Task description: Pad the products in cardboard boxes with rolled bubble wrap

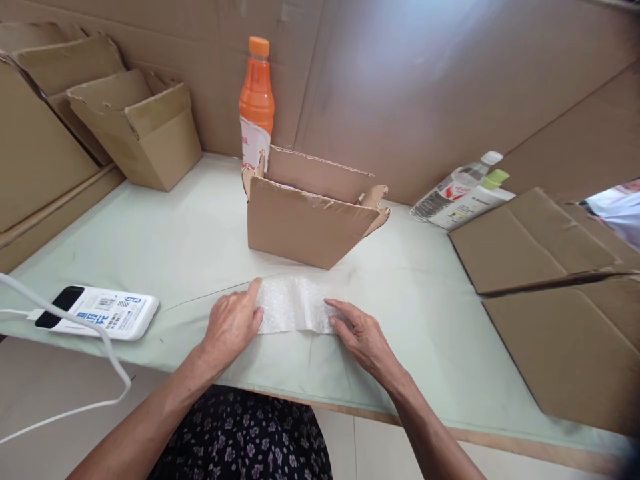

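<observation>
A small sheet of bubble wrap (295, 307) lies crosswise near the table's front edge, with a fold or seam down its middle. My left hand (234, 320) is closed on its left end, the thumb and fingers at the edge. At the other end, my right hand (361, 332) grips the wrap between thumb and index finger. Just beyond the wrap stands a cardboard box (305, 223) with its top flaps up; its inside is mostly hidden.
An orange bottle (257, 100) stands behind the box. A white power bank (105, 312) with a cable (113, 360) is at the left. Open cartons (165, 140) fill the back left. A clear bottle (450, 187), a white tube (470, 207) and closed boxes (565, 340) are at the right.
</observation>
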The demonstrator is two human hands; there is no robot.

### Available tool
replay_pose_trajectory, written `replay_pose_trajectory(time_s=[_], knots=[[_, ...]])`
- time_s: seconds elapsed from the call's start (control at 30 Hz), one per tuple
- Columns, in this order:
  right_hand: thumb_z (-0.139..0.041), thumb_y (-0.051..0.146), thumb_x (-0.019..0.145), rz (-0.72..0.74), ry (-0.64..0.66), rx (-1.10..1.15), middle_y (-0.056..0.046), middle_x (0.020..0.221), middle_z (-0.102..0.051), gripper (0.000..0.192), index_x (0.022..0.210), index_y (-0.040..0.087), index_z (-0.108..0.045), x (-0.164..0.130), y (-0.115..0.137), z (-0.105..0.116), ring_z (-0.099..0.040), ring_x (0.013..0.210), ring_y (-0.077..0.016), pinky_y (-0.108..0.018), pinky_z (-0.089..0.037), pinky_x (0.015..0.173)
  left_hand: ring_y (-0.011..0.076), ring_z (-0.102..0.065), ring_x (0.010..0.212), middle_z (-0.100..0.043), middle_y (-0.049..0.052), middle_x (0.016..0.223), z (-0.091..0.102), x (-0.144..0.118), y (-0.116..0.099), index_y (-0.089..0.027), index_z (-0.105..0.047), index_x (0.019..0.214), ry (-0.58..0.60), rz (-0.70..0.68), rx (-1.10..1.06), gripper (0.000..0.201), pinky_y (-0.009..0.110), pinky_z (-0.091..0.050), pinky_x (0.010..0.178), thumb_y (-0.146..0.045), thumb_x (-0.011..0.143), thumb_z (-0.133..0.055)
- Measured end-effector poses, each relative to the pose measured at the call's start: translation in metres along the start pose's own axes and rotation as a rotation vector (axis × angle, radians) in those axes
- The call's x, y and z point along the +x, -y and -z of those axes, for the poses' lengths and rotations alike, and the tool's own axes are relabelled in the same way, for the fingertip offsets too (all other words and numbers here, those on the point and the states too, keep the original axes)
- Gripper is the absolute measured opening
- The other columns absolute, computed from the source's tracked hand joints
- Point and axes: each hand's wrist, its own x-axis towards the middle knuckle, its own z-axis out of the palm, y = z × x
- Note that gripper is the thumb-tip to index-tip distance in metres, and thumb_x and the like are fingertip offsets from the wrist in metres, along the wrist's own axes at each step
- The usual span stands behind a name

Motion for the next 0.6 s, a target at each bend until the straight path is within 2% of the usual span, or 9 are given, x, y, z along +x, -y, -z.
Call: replay_pose_trajectory(time_s=[0.1, 0.17, 0.27, 0.33, 0.43, 0.5, 0.53, 0.6], knots=[[-0.048, 0.027, 0.093, 0.033, 0.044, -0.048, -0.007, 0.119, -0.076, 0.037, 0.119, 0.023, -0.073, -0.003, -0.002, 0.002, -0.071, 0.113, -0.0277, -0.048, -0.056, 0.101, 0.0224, -0.068, 0.070, -0.074, 0.005, 0.079, -0.006, -0.004, 0.004, -0.016, -0.063, 0.135, -0.112, -0.024, -0.232, 0.049, 0.034, -0.053, 0.071, -0.014, 0.088, -0.049], [-0.048, 0.026, 0.093, 0.064, 0.042, -0.052, -0.006, 0.114, -0.077, 0.034, 0.116, 0.024, -0.075, -0.003, -0.001, 0.010, -0.072, 0.109, -0.0266, -0.046, -0.058, 0.097, 0.0162, -0.060, 0.054, -0.070, 0.001, 0.067, -0.001, -0.009, 0.009, -0.017, -0.074, 0.115, -0.194, -0.056, -0.490, 0.037, 0.028, -0.049, 0.057, -0.019, 0.088, -0.050], [-0.053, 0.026, 0.095, 0.181, -0.062, -0.003, -0.005, 0.109, -0.078, 0.029, 0.112, 0.025, -0.075, 0.000, 0.011, 0.036, -0.074, 0.100, -0.0220, -0.038, -0.061, 0.091, 0.0127, -0.061, 0.057, -0.073, 0.000, 0.072, 0.030, -0.013, 0.004, -0.019, -0.079, 0.089, -0.388, -0.149, -0.793, 0.024, 0.023, -0.048, 0.053, -0.022, 0.087, -0.055], [-0.059, 0.027, 0.094, 0.262, -0.235, 0.013, -0.004, 0.106, -0.079, 0.023, 0.110, 0.025, -0.076, 0.007, 0.025, 0.062, -0.075, 0.095, -0.0198, -0.034, -0.061, 0.087, 0.0121, -0.065, 0.067, -0.076, -0.001, 0.080, 0.063, -0.008, -0.011, -0.021, -0.079, 0.089, -0.579, -0.209, -0.825, 0.021, 0.022, -0.051, 0.061, -0.018, 0.086, -0.059], [-0.068, 0.029, 0.090, 0.325, -0.611, -0.023, -0.004, 0.103, -0.080, 0.021, 0.108, 0.024, -0.077, 0.030, 0.054, 0.105, -0.075, 0.090, -0.0194, -0.035, -0.059, 0.085, 0.0102, -0.063, 0.067, -0.073, -0.004, 0.076, 0.112, 0.021, -0.039, -0.023, -0.079, 0.091, -0.935, -0.359, -0.758, 0.024, 0.022, -0.051, 0.065, -0.011, 0.085, -0.058], [-0.070, 0.029, 0.087, 0.366, -0.777, -0.061, -0.004, 0.102, -0.079, 0.023, 0.108, 0.022, -0.078, 0.056, 0.071, 0.132, -0.073, 0.087, -0.0191, -0.034, -0.058, 0.082, 0.0108, -0.061, 0.069, -0.073, -0.003, 0.078, 0.138, 0.052, -0.054, -0.022, -0.078, 0.089, -1.108, -0.468, -0.731, 0.026, 0.023, -0.050, 0.066, -0.008, 0.084, -0.057], [-0.069, 0.028, 0.087, 0.380, -0.786, -0.076, -0.005, 0.100, -0.079, 0.024, 0.107, 0.021, -0.079, 0.071, 0.077, 0.143, -0.072, 0.084, -0.0185, -0.034, -0.057, 0.079, 0.0113, -0.061, 0.069, -0.073, -0.003, 0.077, 0.148, 0.069, -0.057, -0.021, -0.078, 0.086, -1.118, -0.493, -0.713, 0.027, 0.024, -0.050, 0.067, -0.006, 0.082, -0.056], [-0.066, 0.024, 0.085, 0.363, -0.664, -0.096, -0.005, 0.095, -0.079, 0.026, 0.106, 0.017, -0.079, 0.103, 0.084, 0.159, -0.068, 0.077, -0.0164, -0.031, -0.054, 0.072, 0.0115, -0.058, 0.061, -0.069, -0.002, 0.067, 0.163, 0.106, -0.057, -0.018, -0.078, 0.084, -0.999, -0.452, -0.614, 0.024, 0.027, -0.051, 0.069, -0.006, 0.078, -0.058]])
